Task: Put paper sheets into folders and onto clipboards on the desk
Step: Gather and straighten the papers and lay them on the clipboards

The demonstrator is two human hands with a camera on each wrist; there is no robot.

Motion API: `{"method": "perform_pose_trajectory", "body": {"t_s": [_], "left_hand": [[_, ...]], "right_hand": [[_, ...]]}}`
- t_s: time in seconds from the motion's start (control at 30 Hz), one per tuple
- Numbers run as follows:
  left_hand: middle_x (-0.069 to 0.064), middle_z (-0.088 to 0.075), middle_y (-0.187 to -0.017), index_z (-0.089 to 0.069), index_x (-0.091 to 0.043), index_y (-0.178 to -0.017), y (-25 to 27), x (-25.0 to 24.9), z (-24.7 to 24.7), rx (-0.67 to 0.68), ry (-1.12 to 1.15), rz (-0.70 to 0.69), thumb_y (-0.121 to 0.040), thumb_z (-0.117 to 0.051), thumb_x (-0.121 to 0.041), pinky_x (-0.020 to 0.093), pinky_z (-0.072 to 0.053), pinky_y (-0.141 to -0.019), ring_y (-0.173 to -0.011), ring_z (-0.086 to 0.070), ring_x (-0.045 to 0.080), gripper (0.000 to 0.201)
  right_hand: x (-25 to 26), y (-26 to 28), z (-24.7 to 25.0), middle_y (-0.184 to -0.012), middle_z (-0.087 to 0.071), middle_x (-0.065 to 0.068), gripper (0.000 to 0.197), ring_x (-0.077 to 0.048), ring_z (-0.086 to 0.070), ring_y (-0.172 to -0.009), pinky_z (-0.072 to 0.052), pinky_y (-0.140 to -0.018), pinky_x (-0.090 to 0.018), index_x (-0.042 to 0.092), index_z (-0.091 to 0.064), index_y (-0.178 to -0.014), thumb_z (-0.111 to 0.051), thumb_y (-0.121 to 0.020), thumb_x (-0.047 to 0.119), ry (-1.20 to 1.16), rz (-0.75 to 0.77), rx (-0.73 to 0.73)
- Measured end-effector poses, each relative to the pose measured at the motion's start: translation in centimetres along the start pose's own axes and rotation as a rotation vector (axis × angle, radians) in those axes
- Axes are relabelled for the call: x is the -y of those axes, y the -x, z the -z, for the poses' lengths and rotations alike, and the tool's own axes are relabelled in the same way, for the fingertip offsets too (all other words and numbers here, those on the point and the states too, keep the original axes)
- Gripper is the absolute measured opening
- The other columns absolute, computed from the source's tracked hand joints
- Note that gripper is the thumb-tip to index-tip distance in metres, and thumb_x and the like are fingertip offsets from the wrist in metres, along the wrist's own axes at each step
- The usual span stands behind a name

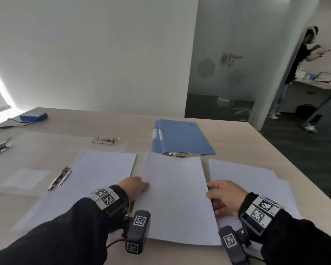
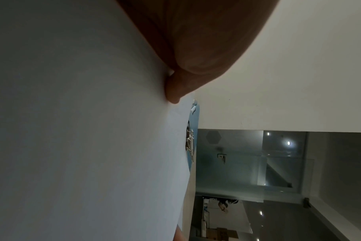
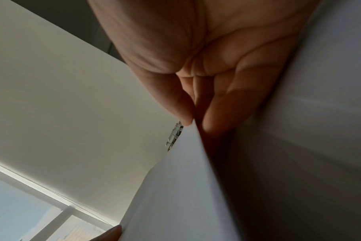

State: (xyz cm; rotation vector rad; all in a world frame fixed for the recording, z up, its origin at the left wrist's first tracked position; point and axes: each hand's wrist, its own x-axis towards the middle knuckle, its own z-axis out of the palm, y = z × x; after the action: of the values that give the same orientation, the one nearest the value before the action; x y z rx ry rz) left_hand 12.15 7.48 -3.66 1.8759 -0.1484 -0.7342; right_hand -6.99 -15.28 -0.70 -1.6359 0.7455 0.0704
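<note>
A white paper sheet [image 1: 176, 197] lies in the middle of the desk, its far edge at a metal clip [image 1: 177, 154] of a clipboard that the sheet hides. My left hand [image 1: 141, 185] pinches the sheet's left edge, thumb [image 2: 175, 88] on top. At the right edge, my right hand [image 1: 211, 190] pinches the sheet [image 3: 185, 187] between thumb [image 3: 181, 106] and fingers [image 3: 223, 114] beneath, lifting that edge slightly. Blue folders [image 1: 180, 138] lie just beyond the clip. A stack of loose sheets [image 1: 246, 175] sits to the right.
On the left a clear clipboard holds a sheet [image 1: 96, 176] under its clip [image 1: 59, 178]; another clear clipboard [image 1: 65, 142] lies behind it. A blue box [image 1: 33, 116] with a cable sits far left. A person [image 1: 298, 73] stands beyond the desk's right edge.
</note>
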Motion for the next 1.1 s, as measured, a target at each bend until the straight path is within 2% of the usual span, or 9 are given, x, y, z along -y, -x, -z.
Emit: {"method": "perform_pose_trajectory", "body": {"t_s": [0.17, 0.3, 0.37, 0.5, 0.63, 0.73, 0.9, 1.0, 1.1], "left_hand": [[0.022, -0.064, -0.124, -0.06, -0.003, -0.122, 1.3, -1.8, 0.4, 0.014, 0.009, 0.042, -0.067, -0.073, -0.038, 0.051, -0.05, -0.099, -0.112, -0.064, 0.039, 0.067], [0.02, -0.069, -0.107, -0.059, -0.003, -0.112, 3.8, -4.0, 1.1, 0.043, 0.083, 0.084, -0.09, -0.061, -0.027, 0.043, -0.059, -0.069, -0.079, -0.07, 0.034, 0.033], [0.016, -0.069, -0.101, -0.059, -0.003, -0.109, 3.6, -4.1, 1.7, 0.012, 0.092, 0.061, -0.092, -0.057, -0.023, 0.043, -0.059, -0.069, -0.077, -0.069, 0.033, 0.027], [0.016, -0.069, -0.096, -0.059, -0.003, -0.103, 3.3, -3.6, 1.7, 0.013, 0.134, 0.046, -0.092, -0.054, -0.017, 0.04, -0.058, -0.064, -0.075, -0.068, 0.032, 0.018], [0.02, -0.07, -0.106, -0.06, -0.006, -0.104, 2.9, -2.6, 1.5, -0.008, 0.147, 0.006, -0.083, -0.06, -0.022, 0.054, -0.058, -0.082, -0.094, -0.07, 0.039, 0.026], [0.019, -0.071, -0.104, -0.063, -0.01, -0.1, 2.5, -1.8, 1.7, -0.022, 0.134, -0.028, -0.075, -0.062, -0.027, 0.059, -0.055, -0.086, -0.097, -0.069, 0.041, 0.03], [0.016, -0.072, -0.101, -0.063, -0.015, -0.096, 2.1, -1.0, 1.9, -0.016, 0.143, -0.06, -0.063, -0.062, -0.034, 0.059, -0.055, -0.086, -0.098, -0.068, 0.039, 0.037], [0.013, -0.073, -0.099, -0.064, -0.019, -0.093, 1.9, -0.7, 2.0, -0.024, 0.125, -0.077, -0.057, -0.063, -0.039, 0.057, -0.054, -0.089, -0.097, -0.068, 0.037, 0.041], [0.012, -0.073, -0.098, -0.064, -0.02, -0.093, 2.0, -0.6, 2.0, -0.037, 0.122, -0.093, -0.062, -0.06, -0.037, 0.056, -0.055, -0.089, -0.097, -0.069, 0.036, 0.035]], "right_hand": [[0.9, -0.5, 0.5, -0.085, -0.075, -0.013, 0.029, -0.024, -0.066, -0.06, -0.051, -0.056, -0.029, 0.012, -0.066, -0.117, -0.059, -0.089, 0.008, -0.001, -0.018, -0.029], [1.7, -0.8, 1.0, -0.082, -0.076, -0.012, 0.026, -0.022, -0.068, -0.057, -0.052, -0.052, -0.028, 0.014, -0.062, -0.115, -0.063, -0.09, 0.019, -0.043, -0.007, -0.095], [2.1, -0.9, 1.2, -0.08, -0.074, -0.013, 0.02, -0.024, -0.068, -0.058, -0.052, -0.053, -0.029, 0.014, -0.061, -0.111, -0.06, -0.092, 0.021, -0.075, -0.003, -0.142], [3.3, -1.9, 1.4, -0.105, -0.069, -0.02, 0.025, -0.027, -0.067, -0.074, -0.056, -0.062, -0.035, 0.012, -0.06, -0.115, -0.058, -0.093, 0.022, -0.111, 0.038, -0.242], [4.7, -4.0, 0.5, -0.102, -0.067, -0.015, 0.03, -0.026, -0.066, -0.078, -0.056, -0.062, -0.034, 0.008, -0.059, -0.121, -0.058, -0.093, 0.02, -0.293, 0.077, -0.229], [5.8, -5.5, -1.1, -0.125, -0.06, -0.019, 0.027, -0.028, -0.064, -0.094, -0.056, -0.074, -0.042, 0.007, -0.056, -0.118, -0.057, -0.095, 0.02, -0.425, 0.073, -0.214], [7.5, -8.2, -2.9, -0.146, -0.044, -0.02, 0.029, -0.034, -0.051, -0.126, -0.047, -0.098, -0.047, 0.011, -0.049, -0.124, -0.05, -0.097, 0.022, -0.595, 0.058, -0.231], [8.5, -9.2, -3.1, -0.152, -0.037, -0.023, 0.043, -0.037, -0.04, -0.139, -0.035, -0.112, -0.05, 0.001, -0.04, -0.141, -0.041, -0.101, 0.015, -0.554, 0.078, -0.218], [9.8, -10.4, -3.8, -0.151, -0.037, -0.028, 0.046, -0.041, -0.038, -0.139, -0.036, -0.108, -0.049, -0.006, -0.037, -0.142, -0.04, -0.098, 0.008, -0.433, 0.138, -0.273]]}}
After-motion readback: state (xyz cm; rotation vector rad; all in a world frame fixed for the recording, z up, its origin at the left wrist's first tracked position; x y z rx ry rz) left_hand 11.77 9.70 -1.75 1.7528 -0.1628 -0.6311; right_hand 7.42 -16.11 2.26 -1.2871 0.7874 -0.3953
